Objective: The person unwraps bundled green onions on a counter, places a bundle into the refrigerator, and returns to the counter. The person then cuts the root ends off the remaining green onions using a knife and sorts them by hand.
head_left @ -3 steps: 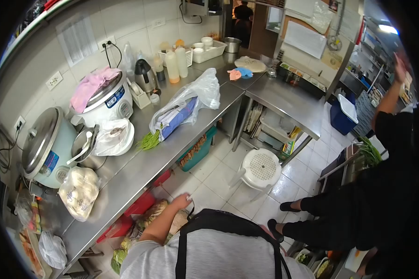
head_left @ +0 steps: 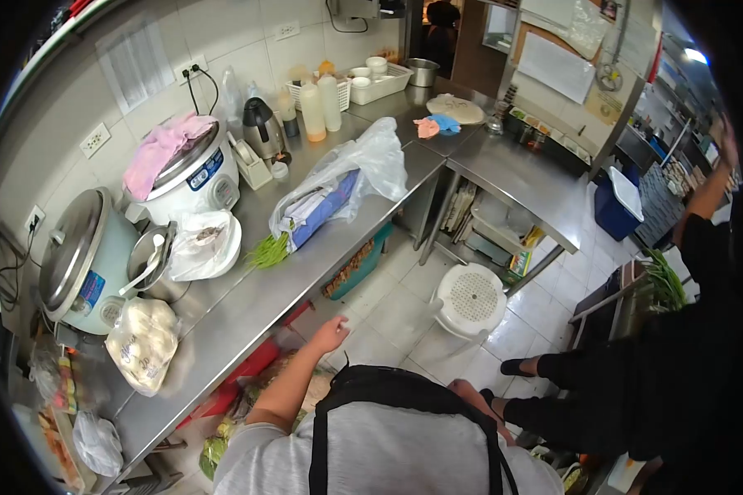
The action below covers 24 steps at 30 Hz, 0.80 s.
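My left hand (head_left: pixel 329 335) is held out over the floor, just off the front edge of the steel counter (head_left: pixel 248 318). Its fingers look curled together, with nothing visible in them. Close to the right side of the black apron (head_left: pixel 396 386) on my body is my right hand (head_left: pixel 464 391); its fingers are mostly hidden and blurred. On the counter nearest my left hand lie a plastic bag (head_left: pixel 363 169) with a blue pack and green stalks (head_left: pixel 269 251). A white perforated stool (head_left: pixel 470 299) stands on the floor ahead.
A co-worker in black (head_left: pixel 603 379) stands close on the right, one arm raised. Rice cookers (head_left: pixel 186 177), a bag of pale dough balls (head_left: pixel 143 345) and squeeze bottles (head_left: pixel 312 111) line the counter. Red bins (head_left: pixel 256 360) sit under it. A blue cooler (head_left: pixel 617 206) is farther back.
My left hand has risen away from my body, and the black cord beside it has gone from there. More of my right forearm shows. The view has shifted slightly.
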Motion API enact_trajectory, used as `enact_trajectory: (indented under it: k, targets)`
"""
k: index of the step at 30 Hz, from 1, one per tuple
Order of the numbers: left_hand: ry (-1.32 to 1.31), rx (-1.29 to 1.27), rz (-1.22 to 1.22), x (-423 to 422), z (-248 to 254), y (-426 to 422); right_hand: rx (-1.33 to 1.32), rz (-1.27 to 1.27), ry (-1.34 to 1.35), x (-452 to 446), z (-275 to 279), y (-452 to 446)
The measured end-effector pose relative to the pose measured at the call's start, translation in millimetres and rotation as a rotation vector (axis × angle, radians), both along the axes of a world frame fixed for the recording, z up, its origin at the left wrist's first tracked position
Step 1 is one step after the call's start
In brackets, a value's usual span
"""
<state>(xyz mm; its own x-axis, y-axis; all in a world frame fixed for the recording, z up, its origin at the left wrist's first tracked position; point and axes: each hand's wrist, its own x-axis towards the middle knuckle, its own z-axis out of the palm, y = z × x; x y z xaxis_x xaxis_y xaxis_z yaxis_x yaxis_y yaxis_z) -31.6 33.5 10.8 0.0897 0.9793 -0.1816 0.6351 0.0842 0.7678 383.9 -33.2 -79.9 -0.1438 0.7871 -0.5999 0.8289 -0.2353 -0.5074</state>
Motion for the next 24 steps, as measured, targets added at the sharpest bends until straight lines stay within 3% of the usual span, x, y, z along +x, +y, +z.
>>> enact_trajectory:
  k: [2,4,6,10,12,14,19,22,24]
  targets:
    - [-0.203,0.127,0.044,7,26,23,-0.045,-0.050,0.113,-8,6,37]
    - [-0.211,0.204,0.087,7,72,38,0.059,0.080,0.082,-21,-8,83]
    - [-0.297,0.202,0.141,-2,82,57,0.073,0.174,0.093,-46,9,127]
    - [-0.127,0.328,0.278,-24,117,104,0.111,0.394,0.365,-101,53,214]
    - [0.101,0.514,0.250,-24,143,139,0.132,0.529,0.470,-128,104,253]
    - [0.336,0.607,0.240,-20,163,178,-0.028,0.550,0.577,-148,135,292]
    - [0.770,0.470,0.480,0,157,269,0.134,0.851,0.786,-183,271,355]
    - [0.929,0.130,0.504,1,148,297,0.482,1.194,0.700,-210,341,376]
    - [0.850,0.032,0.493,-1,143,306,0.726,1.299,0.709,-234,352,384]
